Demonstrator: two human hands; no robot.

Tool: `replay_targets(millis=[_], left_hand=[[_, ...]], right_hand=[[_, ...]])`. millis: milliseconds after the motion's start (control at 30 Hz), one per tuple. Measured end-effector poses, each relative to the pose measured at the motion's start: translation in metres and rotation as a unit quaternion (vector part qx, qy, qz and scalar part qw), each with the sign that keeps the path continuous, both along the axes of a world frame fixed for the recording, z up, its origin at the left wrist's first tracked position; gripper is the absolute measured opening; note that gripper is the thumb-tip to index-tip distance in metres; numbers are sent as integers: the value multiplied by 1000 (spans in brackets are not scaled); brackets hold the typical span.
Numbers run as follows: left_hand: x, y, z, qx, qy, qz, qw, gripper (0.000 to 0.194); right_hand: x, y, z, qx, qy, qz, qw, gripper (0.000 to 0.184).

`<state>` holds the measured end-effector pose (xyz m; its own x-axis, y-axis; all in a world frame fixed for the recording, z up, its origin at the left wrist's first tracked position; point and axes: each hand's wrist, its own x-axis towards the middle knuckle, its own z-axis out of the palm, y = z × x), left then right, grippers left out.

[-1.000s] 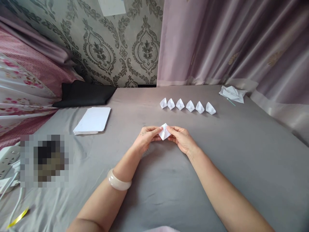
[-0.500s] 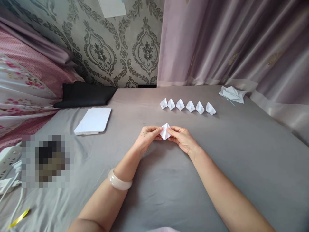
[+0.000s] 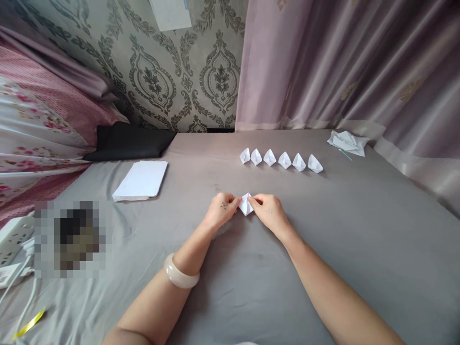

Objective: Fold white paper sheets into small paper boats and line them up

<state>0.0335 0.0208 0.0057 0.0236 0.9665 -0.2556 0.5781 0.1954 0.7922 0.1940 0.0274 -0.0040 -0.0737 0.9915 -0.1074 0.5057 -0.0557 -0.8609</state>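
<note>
A small folded white paper [image 3: 246,206], diamond-shaped with creases, is held between my two hands over the grey sheet [image 3: 230,268]. My left hand [image 3: 224,207] pinches its left corner between thumb and fingers. At the right corner, my right hand [image 3: 269,208] has a similar pinch, its thumb and fingertips on the paper. Beyond the hands, a row of several folded paper boats [image 3: 269,157] stands on the sheet.
A stack of white paper [image 3: 142,179] lies at left, with a black cloth-like item [image 3: 129,141] behind it. Crumpled white paper [image 3: 348,143] sits at the far right near the curtain [image 3: 305,62]. A power strip [image 3: 15,239] and yellow strip [image 3: 30,324] are at the left edge.
Both hands have turned, with their backs now more visible, and the fingers grip nearer the paper's side corners. The folded paper sits slightly lower in view.
</note>
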Motion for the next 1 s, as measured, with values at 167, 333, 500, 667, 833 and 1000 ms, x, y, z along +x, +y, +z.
replay_targets(millis=[167, 333, 500, 667, 833, 1000], left_hand=[[5, -5, -4, 53, 113, 18, 992, 27], [5, -7, -7, 127, 211, -26, 969, 13], [1, 0, -11, 271, 168, -170, 933, 18], [-10, 3, -9, 289, 145, -257, 911, 29], [-21, -6, -7, 287, 138, -271, 908, 31], [-26, -10, -16, 296, 130, -266, 908, 22]], right_hand=[[-3, -5, 0, 88, -157, 5, 984, 13], [-5, -10, -1, 180, -250, 99, 946, 22], [-1, -7, 2, 195, -284, 164, 924, 29], [7, -8, 4, 203, -237, 190, 931, 39], [20, -26, 3, 244, -220, 215, 919, 49], [22, -41, -2, 272, -262, 230, 897, 55]])
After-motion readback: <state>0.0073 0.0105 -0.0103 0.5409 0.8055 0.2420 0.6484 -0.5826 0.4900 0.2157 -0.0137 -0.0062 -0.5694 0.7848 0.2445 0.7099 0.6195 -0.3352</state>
